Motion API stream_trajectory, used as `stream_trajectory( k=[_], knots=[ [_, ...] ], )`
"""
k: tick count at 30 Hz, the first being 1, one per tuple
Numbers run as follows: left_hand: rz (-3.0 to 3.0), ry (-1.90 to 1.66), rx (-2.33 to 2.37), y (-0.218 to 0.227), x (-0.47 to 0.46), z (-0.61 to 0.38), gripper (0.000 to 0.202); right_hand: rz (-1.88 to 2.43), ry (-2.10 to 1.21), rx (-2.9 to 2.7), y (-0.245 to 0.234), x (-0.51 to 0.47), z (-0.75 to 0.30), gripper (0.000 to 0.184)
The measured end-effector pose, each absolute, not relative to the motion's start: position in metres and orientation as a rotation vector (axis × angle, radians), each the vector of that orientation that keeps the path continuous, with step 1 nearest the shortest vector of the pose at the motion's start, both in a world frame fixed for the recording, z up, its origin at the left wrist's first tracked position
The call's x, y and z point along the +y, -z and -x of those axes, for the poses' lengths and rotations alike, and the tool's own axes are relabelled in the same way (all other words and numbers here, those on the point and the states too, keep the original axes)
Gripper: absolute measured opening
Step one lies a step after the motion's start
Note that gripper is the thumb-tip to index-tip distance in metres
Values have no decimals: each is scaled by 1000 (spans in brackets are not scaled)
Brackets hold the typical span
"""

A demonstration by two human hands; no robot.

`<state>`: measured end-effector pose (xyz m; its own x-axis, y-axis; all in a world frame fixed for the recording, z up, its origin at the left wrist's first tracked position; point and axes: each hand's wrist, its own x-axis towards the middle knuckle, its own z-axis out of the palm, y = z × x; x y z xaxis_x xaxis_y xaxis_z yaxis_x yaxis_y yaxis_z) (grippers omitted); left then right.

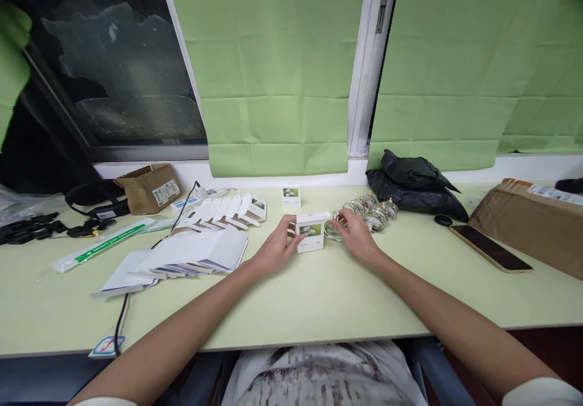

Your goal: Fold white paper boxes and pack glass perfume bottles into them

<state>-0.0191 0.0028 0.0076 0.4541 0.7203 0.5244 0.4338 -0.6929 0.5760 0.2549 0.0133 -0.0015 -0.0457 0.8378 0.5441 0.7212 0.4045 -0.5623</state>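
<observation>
Both hands meet at mid-tabletop (319,297): left hand (276,251) grips a small white cardboard box with a green picture (310,233), standing upright; right hand (357,235) closes on a clear glass bottle (332,229) just beside it, in front of a row of similar bottles (373,212).

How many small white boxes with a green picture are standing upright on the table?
2. One box is between the left hand and the right hand, held by the left. The other box stands behind it near the wall. The folded ones lying to the left are not counted.
</observation>
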Motion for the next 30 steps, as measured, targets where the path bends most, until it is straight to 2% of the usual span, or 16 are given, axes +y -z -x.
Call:
stream_trajectory(
  k=[10,15,26,30],
  knots=[
    [-2468,-1081,923,-10,2,18,32,1317,-196,-1707,0,16,-258,21],
    [-2763,-1073,827,-11,8,22,28,1170,-13,-1601,-15,1,-252,23],
    [-3179,-897,902,-16,7,27,40,811,149,-1583,-25,-29,-233,19],
    [-3149,-982,877,-13,7,25,40,758,108,-1662,-22,-32,-228,16]
  ],
)
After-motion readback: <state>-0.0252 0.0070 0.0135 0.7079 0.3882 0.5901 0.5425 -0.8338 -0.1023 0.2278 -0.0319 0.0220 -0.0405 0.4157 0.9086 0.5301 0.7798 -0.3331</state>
